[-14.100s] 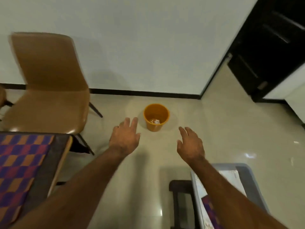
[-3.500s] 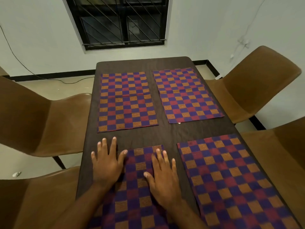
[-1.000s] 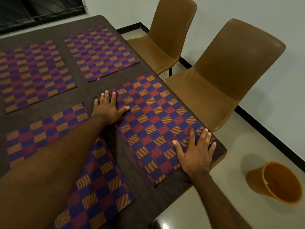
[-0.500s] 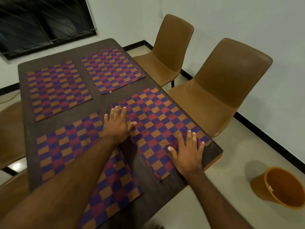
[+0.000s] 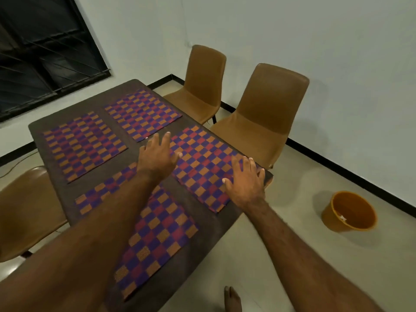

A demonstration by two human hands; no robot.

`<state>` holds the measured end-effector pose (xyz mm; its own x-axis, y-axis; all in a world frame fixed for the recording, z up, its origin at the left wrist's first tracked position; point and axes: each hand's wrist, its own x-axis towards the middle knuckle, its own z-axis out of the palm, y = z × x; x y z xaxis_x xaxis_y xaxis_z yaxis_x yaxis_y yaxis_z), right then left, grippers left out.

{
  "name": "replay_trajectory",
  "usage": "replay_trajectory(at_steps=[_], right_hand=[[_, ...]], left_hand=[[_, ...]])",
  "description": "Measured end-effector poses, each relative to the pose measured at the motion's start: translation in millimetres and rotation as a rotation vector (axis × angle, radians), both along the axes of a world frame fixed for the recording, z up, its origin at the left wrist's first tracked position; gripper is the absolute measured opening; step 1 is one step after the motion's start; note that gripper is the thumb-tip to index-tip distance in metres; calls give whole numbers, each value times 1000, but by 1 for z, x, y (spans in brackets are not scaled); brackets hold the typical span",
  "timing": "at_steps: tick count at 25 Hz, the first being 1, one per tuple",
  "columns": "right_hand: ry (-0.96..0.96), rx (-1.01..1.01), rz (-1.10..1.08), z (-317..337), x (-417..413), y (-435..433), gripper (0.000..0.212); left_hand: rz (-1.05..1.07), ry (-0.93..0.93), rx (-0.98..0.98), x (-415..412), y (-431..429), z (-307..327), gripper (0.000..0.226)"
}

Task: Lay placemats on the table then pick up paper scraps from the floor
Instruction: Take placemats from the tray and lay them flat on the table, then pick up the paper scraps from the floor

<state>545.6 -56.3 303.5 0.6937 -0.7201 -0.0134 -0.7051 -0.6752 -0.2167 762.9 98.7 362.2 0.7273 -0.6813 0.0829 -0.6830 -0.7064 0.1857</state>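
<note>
Several checkered purple, red and orange placemats lie flat on the dark table [image 5: 56, 188]. My left hand [image 5: 157, 157] hovers open over the left edge of the near-right placemat [image 5: 202, 163], fingers spread. My right hand [image 5: 244, 182] is open too, over that mat's near-right corner by the table edge. Whether the hands touch the mat I cannot tell. The near-left placemat [image 5: 157, 233] lies partly under my left forearm. Two more mats [image 5: 83, 145] [image 5: 144, 113] lie at the far end. A white paper scrap [image 5: 342, 217] sits inside the orange bucket [image 5: 350, 210].
Two brown chairs [image 5: 263, 122] [image 5: 202, 86] stand along the table's right side, another chair [image 5: 24, 212] on the left. The bucket stands on the beige floor to the right, near the wall's black skirting. My bare foot [image 5: 231, 299] shows at the bottom. A barred dark window [image 5: 45, 52] is behind the table.
Both hands have lifted and loosened from pressing flat on the near-right placemat. The view has pulled back and risen, showing more floor and the bucket.
</note>
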Motion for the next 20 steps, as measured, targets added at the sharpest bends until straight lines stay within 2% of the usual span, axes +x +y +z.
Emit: replay_trajectory(at_steps=[9, 15, 20], right_hand=[[-47, -28, -230, 19, -112, 30, 77], [11, -11, -373, 16, -198, 50, 79], [76, 29, -418, 14, -250, 58, 78]], left_hand=[[-200, -2, -34, -92, -16, 12, 81], [-362, 43, -50, -174, -33, 9, 80], [-416, 75, -32, -228, -39, -7, 79]])
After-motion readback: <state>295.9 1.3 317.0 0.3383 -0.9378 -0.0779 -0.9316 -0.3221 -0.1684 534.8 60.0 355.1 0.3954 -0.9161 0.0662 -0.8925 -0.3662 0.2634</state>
